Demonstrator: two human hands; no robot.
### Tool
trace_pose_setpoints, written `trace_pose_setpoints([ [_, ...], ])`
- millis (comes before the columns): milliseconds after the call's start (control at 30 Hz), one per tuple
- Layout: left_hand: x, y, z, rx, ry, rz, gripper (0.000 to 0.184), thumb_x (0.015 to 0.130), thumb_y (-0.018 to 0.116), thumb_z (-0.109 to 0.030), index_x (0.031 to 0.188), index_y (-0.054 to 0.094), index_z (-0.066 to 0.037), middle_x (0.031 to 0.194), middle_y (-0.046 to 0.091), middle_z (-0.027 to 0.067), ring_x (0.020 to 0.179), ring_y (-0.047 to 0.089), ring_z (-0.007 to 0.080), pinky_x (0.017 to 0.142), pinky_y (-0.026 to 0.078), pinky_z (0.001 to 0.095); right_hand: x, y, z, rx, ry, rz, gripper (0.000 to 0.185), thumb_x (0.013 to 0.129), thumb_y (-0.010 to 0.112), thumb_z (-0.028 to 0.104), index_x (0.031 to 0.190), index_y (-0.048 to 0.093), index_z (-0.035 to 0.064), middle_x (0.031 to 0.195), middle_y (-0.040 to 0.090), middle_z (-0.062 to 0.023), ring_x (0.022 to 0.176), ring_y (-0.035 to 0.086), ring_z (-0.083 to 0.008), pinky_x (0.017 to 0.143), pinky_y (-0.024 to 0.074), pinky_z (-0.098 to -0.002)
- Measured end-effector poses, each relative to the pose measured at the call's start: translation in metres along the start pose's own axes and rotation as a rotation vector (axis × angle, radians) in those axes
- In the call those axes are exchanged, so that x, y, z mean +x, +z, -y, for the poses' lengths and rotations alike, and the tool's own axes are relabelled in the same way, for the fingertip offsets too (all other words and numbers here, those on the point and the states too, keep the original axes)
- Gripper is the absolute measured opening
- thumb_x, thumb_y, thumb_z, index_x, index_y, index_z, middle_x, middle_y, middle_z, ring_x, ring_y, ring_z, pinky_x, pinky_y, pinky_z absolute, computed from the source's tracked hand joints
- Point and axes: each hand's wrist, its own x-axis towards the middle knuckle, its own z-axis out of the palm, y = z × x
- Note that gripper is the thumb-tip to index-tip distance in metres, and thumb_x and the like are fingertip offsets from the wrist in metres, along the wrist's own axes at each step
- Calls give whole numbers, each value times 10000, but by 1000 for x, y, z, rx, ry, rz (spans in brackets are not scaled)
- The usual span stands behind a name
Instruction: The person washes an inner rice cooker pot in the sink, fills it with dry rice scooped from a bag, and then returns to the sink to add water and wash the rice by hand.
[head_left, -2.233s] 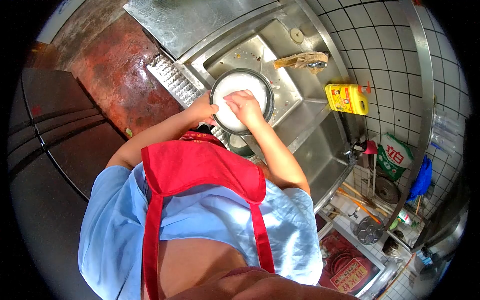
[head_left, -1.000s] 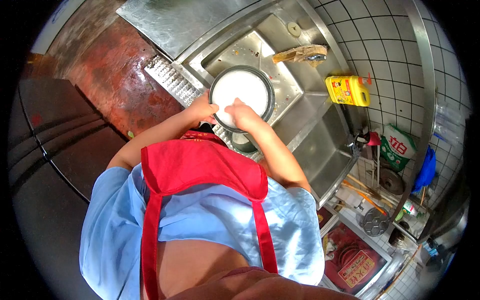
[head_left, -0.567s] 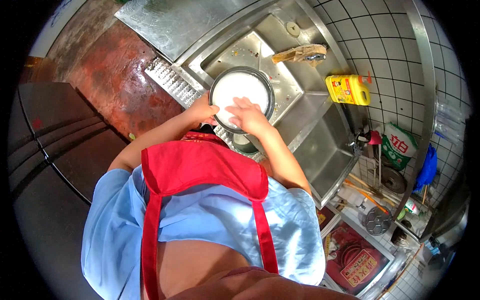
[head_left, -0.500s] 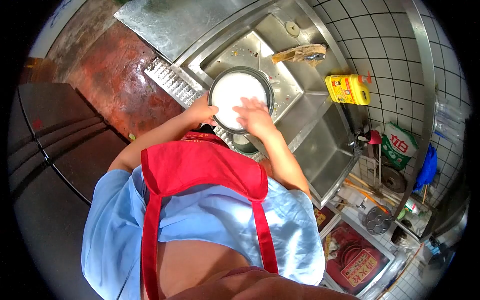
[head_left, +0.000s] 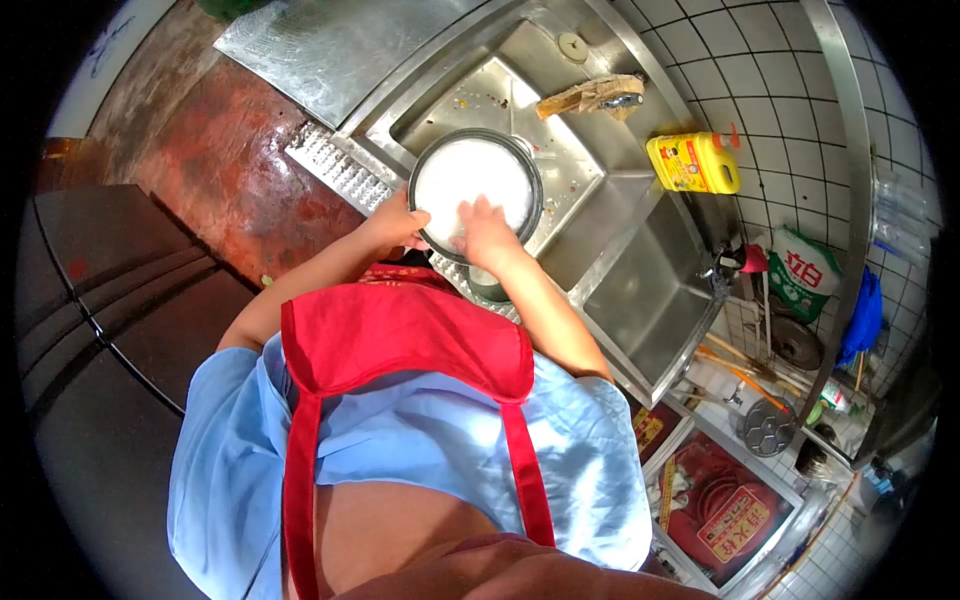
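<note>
A round dark-rimmed pot (head_left: 537, 188) full of a white mass (head_left: 474, 172), possibly rice, is held over the near edge of the sink basin (head_left: 430, 125). My left hand (head_left: 396, 222) grips the pot's left rim, thumb over the edge and the other fingers mostly hidden below. Inside the pot, my right hand (head_left: 487, 236) reaches over the near right rim. Its fingertips touch the white contents, fingers slightly apart and holding nothing I can see. Beneath the pot, part of another round container (head_left: 487, 287) shows.
Food scraps dot the sink floor. A brown cloth-like item (head_left: 590, 97) lies at the basin's right wall. A yellow jug (head_left: 692, 163) stands on the ledge by the tiled wall. A second basin (head_left: 645, 290) lies right, a metal counter (head_left: 330, 60) left.
My right hand has moved slightly left and down within the pot, its fingers less spread. The view has shifted a little; my left hand stays on the rim.
</note>
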Motion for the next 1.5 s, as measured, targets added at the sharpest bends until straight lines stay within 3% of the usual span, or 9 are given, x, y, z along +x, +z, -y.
trace_pose_setpoints([
  [167, 4, -3, 8, -9, 17, 14, 519, 788, 527, -79, 1258, 317, -12, 1037, 515, 145, 761, 583, 212, 559, 542, 281, -2, -8, -4, 298, -258, -58, 580, 768, 617, 255, 1293, 393, 155, 1379, 280, -185, 1254, 277, -394, 1015, 248, -484],
  [267, 2, -3, 6, -29, 14, 24, 522, 785, 526, -81, 1259, 316, -13, 1048, 515, 143, 785, 585, 213, 554, 538, 280, -8, -24, 0, 3, -139, -164, 567, 761, 626, 284, 1277, 422, 167, 1392, 269, -158, 1291, 223, -364, 1026, 205, -508],
  [467, 5, -3, 9, -79, 15, 30, 543, 760, 520, -44, 1260, 309, -28, 1035, 513, 158, 734, 599, 214, 517, 547, 275, 12, -6, -9, -79, -345, -365, 572, 766, 592, 367, 1262, 436, 129, 1382, 281, -160, 1292, 222, -334, 1021, 200, -519],
  [567, 2, -2, 5, -58, -26, -2, 547, 763, 520, -42, 1265, 304, -36, 1030, 513, 153, 725, 596, 205, 515, 544, 269, 25, -1, -7, -268, -238, -180, 513, 792, 543, 329, 1241, 450, 99, 1362, 304, -175, 1265, 270, -325, 1031, 191, -504],
  [867, 2, -2, 9, -46, 24, 9, 487, 798, 527, -93, 1236, 322, -42, 993, 530, 120, 754, 584, 182, 552, 532, 284, 58, 35, -18, -301, -93, -27, 474, 830, 375, 264, 1256, 433, 66, 1384, 279, -180, 1231, 332, -301, 1033, 225, -431],
  [1133, 2, -2, 8, -95, -2, 5, 570, 771, 539, -63, 1282, 288, -67, 1007, 533, 124, 717, 591, 191, 528, 539, 288, 58, 26, -20, -357, -131, 225, 455, 828, 388, 270, 1226, 460, 61, 1340, 362, -158, 1187, 396, -259, 991, 288, -389],
  [1267, 8, -3, 12, -71, -28, -8, 590, 762, 540, -55, 1295, 288, -78, 1020, 538, 132, 725, 598, 202, 524, 546, 300, 43, -27, 15, -312, -48, 413, 419, 845, 421, 328, 1183, 491, 90, 1311, 397, -143, 1176, 401, -289, 990, 282, -419],
  [1467, 5, -3, 9, -90, 0, 23, 599, 748, 530, -31, 1292, 284, -77, 1033, 537, 143, 733, 601, 219, 506, 546, 301, 12, -18, -16, -278, -453, -337, 491, 807, 512, 446, 1228, 468, 196, 1326, 387, -107, 1162, 396, -338, 961, 283, -472],
  [1500, 4, -3, 7, -86, -15, 22, 605, 745, 525, -23, 1295, 279, -77, 1040, 535, 147, 735, 601, 223, 502, 546, 301, 6, -25, -22, -298, -466, -301, 481, 806, 519, 436, 1230, 469, 214, 1332, 383, -98, 1164, 397, -331, 958, 285, -464],
])
